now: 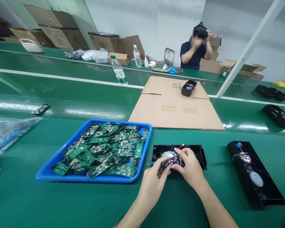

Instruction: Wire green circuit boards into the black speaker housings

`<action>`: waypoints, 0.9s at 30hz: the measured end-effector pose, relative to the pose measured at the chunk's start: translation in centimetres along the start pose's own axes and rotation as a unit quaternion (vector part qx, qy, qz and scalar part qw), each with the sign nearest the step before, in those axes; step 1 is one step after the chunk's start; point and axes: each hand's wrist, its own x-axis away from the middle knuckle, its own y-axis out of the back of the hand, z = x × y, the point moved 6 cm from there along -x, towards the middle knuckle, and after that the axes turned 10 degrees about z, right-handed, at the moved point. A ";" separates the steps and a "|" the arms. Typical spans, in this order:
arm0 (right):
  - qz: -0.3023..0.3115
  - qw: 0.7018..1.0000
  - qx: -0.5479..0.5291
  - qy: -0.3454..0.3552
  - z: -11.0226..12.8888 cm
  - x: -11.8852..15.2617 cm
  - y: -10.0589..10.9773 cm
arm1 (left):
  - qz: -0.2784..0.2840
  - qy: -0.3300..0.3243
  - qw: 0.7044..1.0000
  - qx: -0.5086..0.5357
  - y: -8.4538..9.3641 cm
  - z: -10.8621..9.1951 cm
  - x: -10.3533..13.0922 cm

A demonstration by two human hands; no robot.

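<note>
Both forearms reached in from the near edge, angled inward toward each other. The left hand (156,174) pinched with thumb and fingers curled together; just right of it, the right hand (188,164) arched palm-down, its thumb and index finger spread apart.

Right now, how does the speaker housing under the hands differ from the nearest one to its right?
The middle housing lies crosswise; the right housing runs slantwise away from the viewer. The left hand and right hand partly cover the middle housing, while the right housing is untouched, its two round speakers showing. Both are black, open and on the green table.
</note>
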 end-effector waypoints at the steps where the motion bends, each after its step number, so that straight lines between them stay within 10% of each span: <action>1: 0.011 1.000 -0.011 -0.016 -0.1 -0.1 0.0 | -0.012 0.004 1.000 -0.017 0.1 0.1 0.1; 11: -0.058 0.961 -0.253 -0.091 -2.2 1.2 0.7 | -0.103 0.012 0.986 -0.130 0.2 -0.7 0.0; 17: -0.039 0.994 -0.062 0.080 0.6 1.1 0.7 | -0.067 0.004 0.993 -0.100 -0.5 -0.1 -0.3; 27: -0.028 0.988 0.098 0.118 1.3 0.9 0.1 | -0.013 -0.005 0.995 -0.094 -0.7 -0.2 -0.8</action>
